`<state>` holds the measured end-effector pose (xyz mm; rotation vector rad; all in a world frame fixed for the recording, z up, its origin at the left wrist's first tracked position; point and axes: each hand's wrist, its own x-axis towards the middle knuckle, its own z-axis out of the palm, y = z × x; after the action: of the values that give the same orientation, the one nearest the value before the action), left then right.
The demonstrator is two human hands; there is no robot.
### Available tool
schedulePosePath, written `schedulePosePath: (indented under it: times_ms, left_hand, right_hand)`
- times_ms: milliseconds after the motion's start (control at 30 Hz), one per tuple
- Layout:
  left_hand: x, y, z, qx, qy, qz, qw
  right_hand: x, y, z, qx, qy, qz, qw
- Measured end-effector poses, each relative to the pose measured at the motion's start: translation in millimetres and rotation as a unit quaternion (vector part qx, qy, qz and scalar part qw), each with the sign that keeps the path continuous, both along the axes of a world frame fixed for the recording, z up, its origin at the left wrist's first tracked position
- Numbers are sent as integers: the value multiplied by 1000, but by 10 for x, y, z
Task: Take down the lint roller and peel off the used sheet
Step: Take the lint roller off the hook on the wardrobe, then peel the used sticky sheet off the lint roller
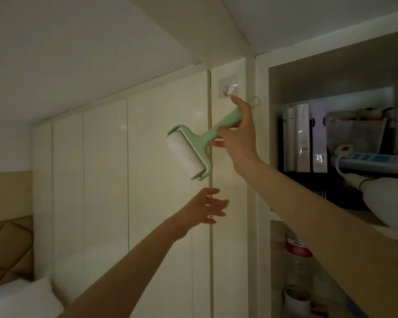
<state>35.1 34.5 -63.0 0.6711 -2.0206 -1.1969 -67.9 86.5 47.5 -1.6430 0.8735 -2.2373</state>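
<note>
A pale green lint roller point(194, 146) with a white sticky roll hangs tilted in the air in front of a cream wardrobe door. My right hand point(238, 136) grips its green handle, just below a clear adhesive hook point(227, 86) stuck high on the door. The roll end points down and to the left. Below the roller, my left hand point(208, 206) reaches up with its fingers spread, holding nothing and not touching the roller.
Glossy cream wardrobe doors point(106, 180) fill the wall on the left. To the right, an open shelf unit point(262, 157) holds binders point(303, 138), a power strip point(372, 160) and bottles lower down. A padded headboard and a white pillow point(21, 297) sit at the bottom left.
</note>
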Motion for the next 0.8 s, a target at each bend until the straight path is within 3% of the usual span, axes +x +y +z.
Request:
schedulePosePath:
  times_ms: [67,133,233,300,400,500,600,667,700,800]
  left_hand:
    - [-38,118,-202,-23,30,-7,999]
    - [-63,248,-295,-20,164,26,986]
    - [-36,402,-352,-2,359,48,932]
    - [32,503,-399,26,422,34,906]
    - [126,601,-535,71,441,19,894]
    - [219,632,-750,126,430,40,893]
    - [313,637,-903,175,431,45,884]
    - [363,647,-947,197,417,55,885]
    - [384,665,-961,204,402,59,890]
    - [419,781,-999,197,349,48,915]
  right_hand:
    - [39,106,-258,3,-89,58,994]
    - [81,182,-566,15,-174,82,981]
    - [156,282,-1073,45,-250,84,964]
    - [192,411,-1407,79,-251,89,961]
    - [191,671,-1899,172,-157,120,965]
    - [72,859,-2225,295,-40,132,945]
    - [-54,984,-2206,440,170,159,867]
    - [-106,1020,-2146,471,273,136,828]
    - [-112,1019,-2120,461,264,117,839]
    - [-116,940,-2051,350,98,57,930]
